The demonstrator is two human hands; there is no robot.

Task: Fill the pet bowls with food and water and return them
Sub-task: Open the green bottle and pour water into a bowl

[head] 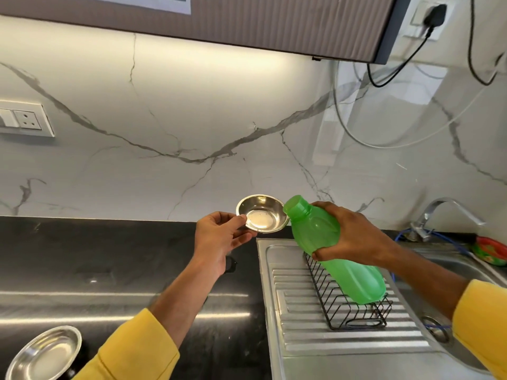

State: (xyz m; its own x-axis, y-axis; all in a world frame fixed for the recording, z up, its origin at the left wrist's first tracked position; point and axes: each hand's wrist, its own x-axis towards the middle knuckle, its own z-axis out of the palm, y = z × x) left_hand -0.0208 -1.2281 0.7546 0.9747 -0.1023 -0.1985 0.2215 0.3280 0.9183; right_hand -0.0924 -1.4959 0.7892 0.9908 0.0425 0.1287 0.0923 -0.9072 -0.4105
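My left hand (pixel 222 237) holds a small steel bowl (pixel 262 213) by its near rim, lifted above the back of the black counter and tipped toward me; the bowl looks empty apart from a few droplets. My right hand (pixel 354 233) grips a green plastic bottle (pixel 332 248) around its upper body. The bottle is tilted with its capped top right next to the bowl's right rim. A second steel bowl (pixel 45 353) rests on the counter at the bottom left, empty.
A steel sink drainboard (pixel 288 319) lies right of the counter, with a black wire rack (pixel 354 305) standing on it under the bottle. The tap (pixel 439 212) and sink basin are at the far right. Wall sockets (pixel 24 119) sit on the marble backsplash at left.
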